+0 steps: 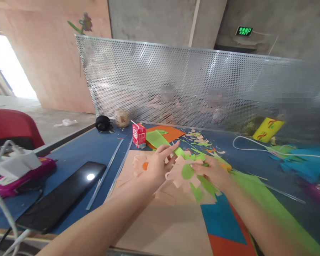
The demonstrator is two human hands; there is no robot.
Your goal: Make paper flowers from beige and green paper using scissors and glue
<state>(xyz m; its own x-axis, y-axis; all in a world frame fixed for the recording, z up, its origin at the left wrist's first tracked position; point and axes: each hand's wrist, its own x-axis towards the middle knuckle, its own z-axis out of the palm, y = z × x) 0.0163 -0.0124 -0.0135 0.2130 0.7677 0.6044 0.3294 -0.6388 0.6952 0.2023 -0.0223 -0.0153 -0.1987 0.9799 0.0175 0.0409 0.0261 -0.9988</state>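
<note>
A pale pink paper flower (pixel 178 173) with a round green centre (pixel 187 171) is held up over the sheets. My right hand (pixel 214 172) pinches it from the right, thumb on its front. At the flower's upper left edge is my left hand (pixel 161 163), index finger stretched out and the other fingers curled; what lies between them is hidden. Another pale paper flower, its centre orange (pixel 145 166), lies left of my left hand. Green paper pieces (pixel 209 185) show under and behind the held flower. Beneath both hands spreads a pale pink sheet (pixel 162 227).
A black phone (pixel 66 192) and clear sticks (pixel 105 174) lie to the left. A red drink carton (pixel 139 136) stands behind the sheets, near paper scraps (pixel 198 138). Blue (pixel 224 220) and green sheets (pixel 277 209) lie rightward. A perforated metal screen (pixel 149 71) bounds the table's back.
</note>
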